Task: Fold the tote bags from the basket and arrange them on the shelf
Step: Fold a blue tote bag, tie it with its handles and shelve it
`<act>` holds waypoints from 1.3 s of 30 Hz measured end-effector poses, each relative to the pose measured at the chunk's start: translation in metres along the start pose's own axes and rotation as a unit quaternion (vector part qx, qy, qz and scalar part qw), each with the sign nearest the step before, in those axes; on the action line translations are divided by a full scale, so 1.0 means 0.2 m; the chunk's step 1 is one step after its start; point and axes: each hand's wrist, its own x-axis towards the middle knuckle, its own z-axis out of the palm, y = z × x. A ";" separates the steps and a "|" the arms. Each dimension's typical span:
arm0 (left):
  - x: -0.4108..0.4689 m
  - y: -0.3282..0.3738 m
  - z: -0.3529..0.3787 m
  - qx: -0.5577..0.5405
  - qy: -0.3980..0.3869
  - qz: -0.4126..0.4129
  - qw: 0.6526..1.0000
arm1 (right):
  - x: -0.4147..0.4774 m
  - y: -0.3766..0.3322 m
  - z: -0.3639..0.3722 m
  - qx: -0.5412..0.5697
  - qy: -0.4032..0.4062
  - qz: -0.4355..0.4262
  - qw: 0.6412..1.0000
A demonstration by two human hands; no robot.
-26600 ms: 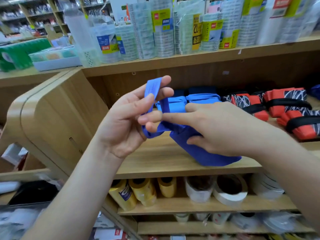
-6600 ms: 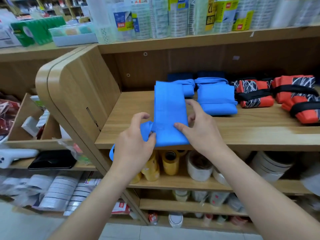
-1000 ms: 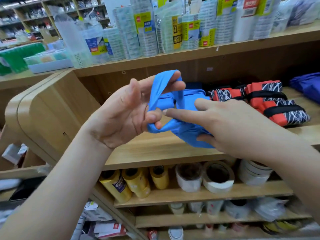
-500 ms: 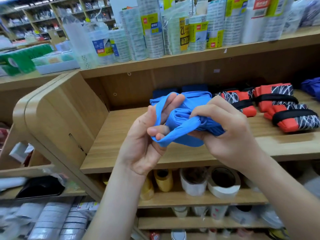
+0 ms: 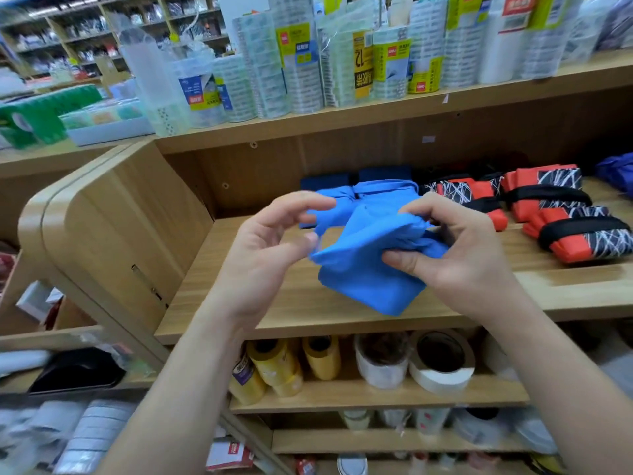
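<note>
Hands both at a blue tote bag (image 5: 363, 279), half bunched, held up just over the front part of the wooden shelf (image 5: 239, 303). Bag's lower corner hangs close over the shelf board; can't tell if it touches. R hand (image 5: 459, 255) grips the crumpled upper part: fingers curled over the top of the cloth, thumb pressed in from below, fabric squeezed btwn them. L hand (image 5: 270, 245) sits at the bag's left edge, fingers curved and well apart from the thumb, thumb tip right at the fabric's left corner. Motion blur there, so can't tell whether L hand actually pinches anything.

Behind the held bag, toward the back of the same shelf: folded blue tote bags (image 5: 383, 188), w/ darker navy folded bags (image 5: 325, 180) against the back wall. To their right, folded red-and-black patterned bags (image 5: 561, 234), each w/ a black strap wrapped round it, several lying side by side. At far right edge, a purple-blue bag (image 5: 616, 173), partly out of frame.

Shelf above carries packs of clear tape rolls (image 5: 270, 84) w/ yellow-green labels, standing upright in a row, plus a green pack (image 5: 30, 114) at far left. Shelf below has yellow tape rolls (image 5: 274, 368) and, right of them, a white tape roll (image 5: 442, 365) lying tilted. Black tray (image 5: 75, 371) on a low shelf at left; items round it too blurred to name.
</note>
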 end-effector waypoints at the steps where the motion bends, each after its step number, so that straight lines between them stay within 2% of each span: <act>1: -0.01 0.02 -0.02 0.030 -0.047 0.041 0.998 | 0.01 0.00 -0.01 0.036 -0.009 0.022 0.999; 3: -0.02 0.05 -0.04 0.183 -0.130 0.105 0.969 | 0.02 0.01 -0.05 0.103 -0.032 0.053 0.993; 4: -0.01 0.06 -0.04 0.299 -0.142 0.160 0.930 | 0.03 0.01 -0.06 0.122 -0.046 0.061 0.990; 5: -0.01 0.06 -0.03 0.392 -0.129 0.215 0.885 | 0.03 0.01 -0.07 0.135 -0.063 0.069 0.986; 6: 0.00 0.07 -0.02 0.422 -0.102 0.250 0.866 | 0.03 0.02 -0.07 0.144 -0.079 0.080 0.983; 7: 0.00 0.07 -0.02 0.398 -0.084 0.260 0.876 | 0.03 0.03 -0.07 0.160 -0.092 0.094 0.978; 8: 0.00 0.08 -0.01 0.323 -0.078 0.235 0.913 | 0.02 0.05 -0.06 0.182 -0.101 0.109 0.972; 9: 0.00 0.09 -0.01 0.216 -0.087 0.178 0.956 | 0.01 0.06 -0.05 0.212 -0.106 0.129 0.963; 10: 0.00 0.09 -0.01 0.113 -0.108 0.111 0.981 | 0.00 0.08 -0.04 0.244 -0.105 0.145 0.953; 11: 0.01 0.09 -0.02 0.042 -0.125 0.065 0.989 | -0.01 0.08 -0.02 0.276 -0.093 0.158 0.944; 13: -0.01 0.07 -0.02 -0.006 -0.168 0.020 0.986 | -0.01 0.09 0.00 0.328 -0.044 0.172 0.928; 15: -0.04 0.02 0.02 -0.016 -0.183 -0.001 0.983 | -0.01 0.07 0.02 0.364 -0.005 0.184 0.913; 16: -0.05 0.00 0.05 -0.015 -0.165 -0.003 0.986 | -0.01 0.08 0.03 0.379 0.006 0.187 0.906; 22: -0.11 -0.07 0.16 0.005 0.011 0.019 1.000 | -0.01 0.02 0.09 0.390 0.090 0.220 0.890; 25: -0.14 -0.10 0.19 0.062 0.083 0.051 0.993 | -0.01 0.00 0.11 0.371 0.131 0.219 0.893; 29: -0.16 -0.14 0.25 0.046 0.173 0.040 0.983 | -0.02 0.00 0.15 0.319 0.199 0.223 0.899; 31: -0.17 -0.15 0.27 0.040 0.181 0.033 0.982 | -0.03 0.01 0.17 0.287 0.233 0.223 0.902; 35: -0.23 -0.15 0.28 0.018 0.149 0.030 0.988 | -0.04 0.03 0.18 0.178 0.279 0.210 0.920; 39: -0.25 -0.13 0.27 0.099 0.154 0.077 0.980 | -0.05 0.02 0.19 0.087 0.283 0.179 0.938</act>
